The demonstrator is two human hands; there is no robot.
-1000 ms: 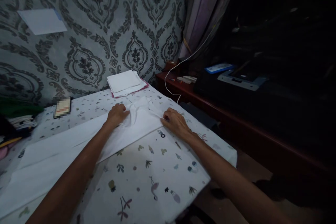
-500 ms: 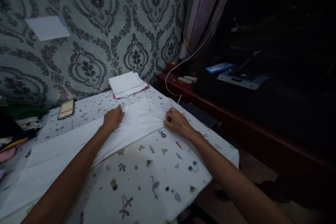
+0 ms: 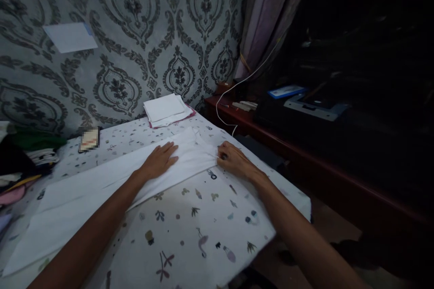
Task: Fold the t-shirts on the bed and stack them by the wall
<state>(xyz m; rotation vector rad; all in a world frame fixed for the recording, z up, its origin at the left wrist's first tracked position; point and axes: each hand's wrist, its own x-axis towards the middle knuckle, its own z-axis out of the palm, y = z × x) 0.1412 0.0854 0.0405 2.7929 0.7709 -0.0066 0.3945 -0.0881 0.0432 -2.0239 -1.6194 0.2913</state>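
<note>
A long white cloth (image 3: 101, 189) lies across a table covered with a patterned tablecloth (image 3: 203, 216). My left hand (image 3: 159, 162) rests flat on the cloth near its far end, fingers stretched out. At the cloth's right edge my right hand (image 3: 233, 161) has its fingers closed in a pinch on the fabric. The far end of the cloth is folded into wrinkles between the two hands.
A stack of folded white cloths (image 3: 166, 110) sits at the table's far edge by the wallpapered wall. A small box (image 3: 89, 139) lies at the back left, clothes (image 3: 23, 158) are piled at the left. A dark wooden shelf (image 3: 288, 144) with a white cable (image 3: 230, 95) runs along the right.
My left hand has opened from a curled grip and slid forward, flat over the cloth. The right hand has stayed at the cloth's edge, pinching it. The wrinkles look smoother.
</note>
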